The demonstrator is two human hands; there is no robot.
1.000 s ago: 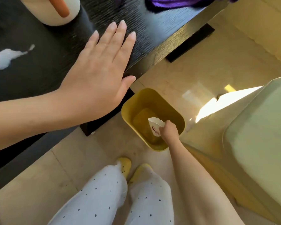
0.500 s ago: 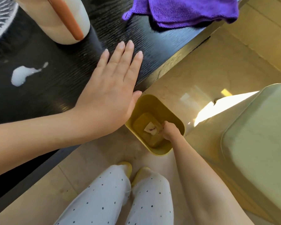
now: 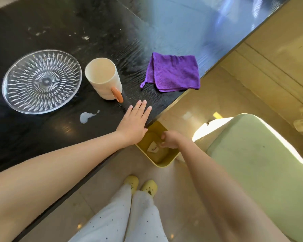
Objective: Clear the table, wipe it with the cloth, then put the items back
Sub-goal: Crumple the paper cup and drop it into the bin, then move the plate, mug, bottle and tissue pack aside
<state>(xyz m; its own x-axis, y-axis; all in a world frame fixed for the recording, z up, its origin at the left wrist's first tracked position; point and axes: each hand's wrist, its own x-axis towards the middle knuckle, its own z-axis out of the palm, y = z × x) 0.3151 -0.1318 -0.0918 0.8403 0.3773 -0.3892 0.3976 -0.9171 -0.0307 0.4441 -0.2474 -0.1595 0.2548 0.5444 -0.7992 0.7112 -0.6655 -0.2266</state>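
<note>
I rest my left hand [image 3: 135, 123] flat on the edge of the table [image 3: 33, 133], fingers straight and pressed together, while my right hand [image 3: 170, 139] hangs curled over the yellow bin [image 3: 164, 164], where the crumpled paper cup [image 3: 152, 147] lies. To finish clearing, I should lift the mug [image 3: 103, 77] by its orange handle and the glass plate [image 3: 42, 81] by its rim, avoiding the white spill [image 3: 87, 117]; the purple cloth [image 3: 173, 73] lies near the table edge. My right fingertips are hidden, so I cannot tell whether they touch the cup.
</note>
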